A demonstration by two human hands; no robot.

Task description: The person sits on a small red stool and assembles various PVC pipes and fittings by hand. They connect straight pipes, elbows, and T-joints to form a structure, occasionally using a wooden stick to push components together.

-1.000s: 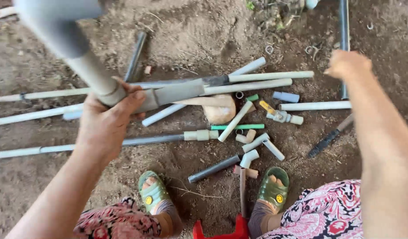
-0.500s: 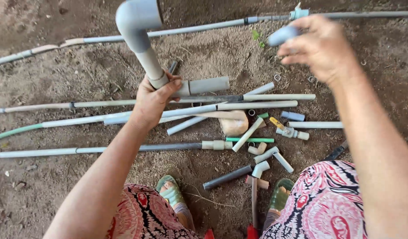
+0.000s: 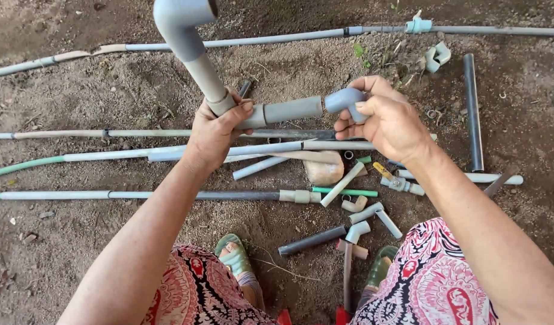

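Note:
My left hand [image 3: 214, 129] grips a grey plastic pipe assembly [image 3: 199, 54] at its lower elbow joint; one arm rises toward the camera with a wide elbow on top, and a short horizontal stub [image 3: 292, 110] points right. My right hand [image 3: 388, 120] is shut on a small grey elbow fitting [image 3: 343, 101], holding it against the open end of that stub. Both hands hover above bare dirt ground.
Long thin pipes [image 3: 138, 195] lie across the dirt below and to the left, another long pipe [image 3: 277, 37] runs along the top. Short pipe offcuts and fittings [image 3: 364, 212] are scattered near my sandalled feet [image 3: 235, 256]. A dark pipe [image 3: 472, 111] lies at right, a stone [image 3: 323, 168] in the middle.
My right hand came down from the upper right with the grey elbow fitting and now holds it at the end of the stub. The left hand keeps its grip.

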